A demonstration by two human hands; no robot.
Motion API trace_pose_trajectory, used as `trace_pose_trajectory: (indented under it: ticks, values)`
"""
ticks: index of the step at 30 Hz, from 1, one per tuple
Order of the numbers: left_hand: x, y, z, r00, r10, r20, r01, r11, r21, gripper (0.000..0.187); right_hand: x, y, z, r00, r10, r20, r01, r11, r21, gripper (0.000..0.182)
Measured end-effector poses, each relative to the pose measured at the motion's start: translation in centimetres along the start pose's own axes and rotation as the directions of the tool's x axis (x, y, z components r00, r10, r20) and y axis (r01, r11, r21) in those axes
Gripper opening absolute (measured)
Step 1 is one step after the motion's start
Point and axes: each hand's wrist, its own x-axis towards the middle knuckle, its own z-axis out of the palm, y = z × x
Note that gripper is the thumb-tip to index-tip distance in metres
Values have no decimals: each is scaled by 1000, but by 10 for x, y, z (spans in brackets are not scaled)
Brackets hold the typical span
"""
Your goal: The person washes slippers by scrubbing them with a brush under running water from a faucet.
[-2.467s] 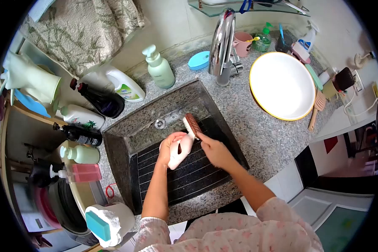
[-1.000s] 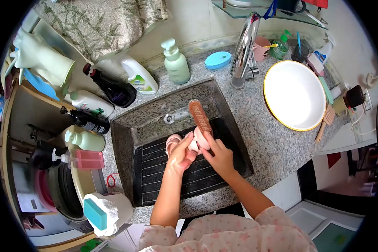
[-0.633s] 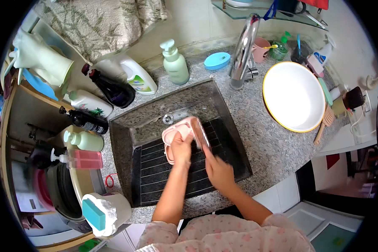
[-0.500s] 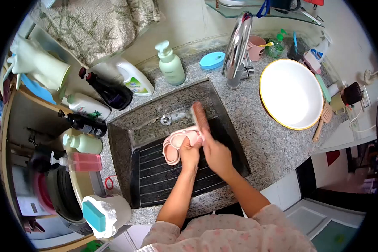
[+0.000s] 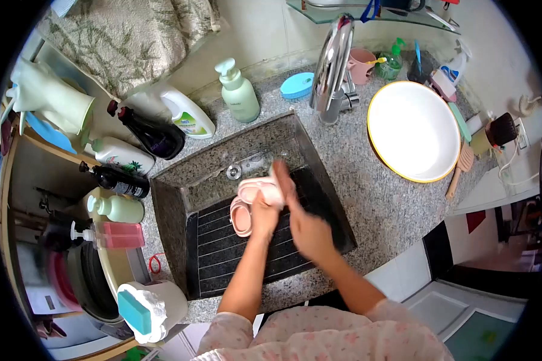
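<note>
My left hand [image 5: 264, 215] grips a small pink shoe [image 5: 258, 190] over the sink [image 5: 177, 225], its thumb on the shoe. Closed around a scrub brush [image 5: 283, 181], my right hand [image 5: 311, 236] is just to the right. The brush is blurred by motion and lies against the shoe's right end; its bristles cannot be made out clearly. A second pink shoe [image 5: 241, 218] sits beside my left hand, above the black ribbed mat [image 5: 220, 265] in the sink.
A chrome faucet [image 5: 334, 66] rises behind the sink. To the right stands a white basin [image 5: 413, 132] with a yellow rim. Several bottles line the left side, near a green pump bottle [image 5: 239, 96]. A white tub [image 5: 162, 307] with a blue sponge [image 5: 134, 311] is at front left.
The brush has moved a little toward me along the shoe's right end, with my right hand. The view has shifted slightly. Both hands keep their hold.
</note>
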Motion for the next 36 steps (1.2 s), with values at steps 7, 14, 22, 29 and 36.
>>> trace_pose_trajectory:
  ticks: [7, 14, 22, 29, 36]
  values:
    - [17, -10, -22, 993, 122, 3, -122, 985, 125, 28, -26, 2, -4, 989, 13, 149, -29, 994, 104, 46]
    - [3, -2, -6, 999, -6, -34, 5, 1000, -22, 26, 7, 17, 5, 1000, 15, -13, -11, 971, 239, 45]
    - [-1, 20, 3, 905, -426, -15, 390, 843, -371, 21, 20, 10, -8, 987, 153, 44, -159, 947, 278, 42]
    - [-3, 3, 5, 934, -351, 61, 355, 904, -237, 23, 24, 25, 5, 997, 48, -55, -32, 964, 263, 43]
    - [11, 18, -4, 862, -506, -34, 428, 762, -487, 27, -22, 11, 10, 999, 33, -13, -31, 985, 171, 44]
